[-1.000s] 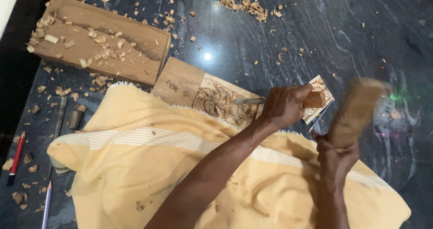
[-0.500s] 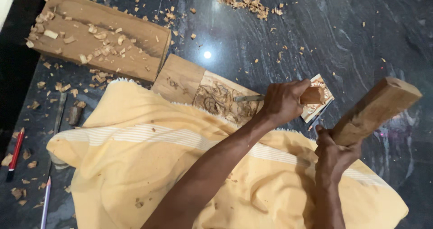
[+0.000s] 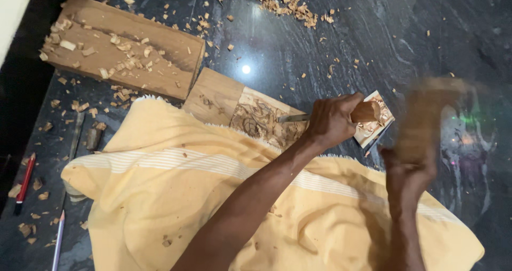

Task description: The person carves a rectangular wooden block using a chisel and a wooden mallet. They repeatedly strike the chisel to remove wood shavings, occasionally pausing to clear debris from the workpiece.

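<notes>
**Chisel on carved panel, mallet blurred at right**

Left hand (image 3: 332, 122), right of frame centre, fingers wrapped tight round the wooden handle of a chisel (image 3: 341, 114); handle end poking out to the right of the fist, metal blade running left out of it and lying low across the carved wood panel (image 3: 256, 116). Panel just above centre, slanting down to the right: left part plain and smooth, middle and right part cut into curling relief, pale shavings lying in the cuts. Lower edge of the panel tucked under a yellow cloth (image 3: 176, 196) with pale stripes, spread over the whole lower half of the frame.

Right hand (image 3: 408, 177) at lower right, closed round the lower end of a wooden mallet (image 3: 426, 119); hand and mallet both heavily smeared by motion, so finger positions impossible to tell exactly. Mallet head up and to the right of the chisel handle, not touching it.

At upper left, a larger plank (image 3: 128, 49) strewn with chips. More chips scattered on the dark stone floor (image 3: 330, 47). At far left edge, a red pencil (image 3: 24, 179).
</notes>
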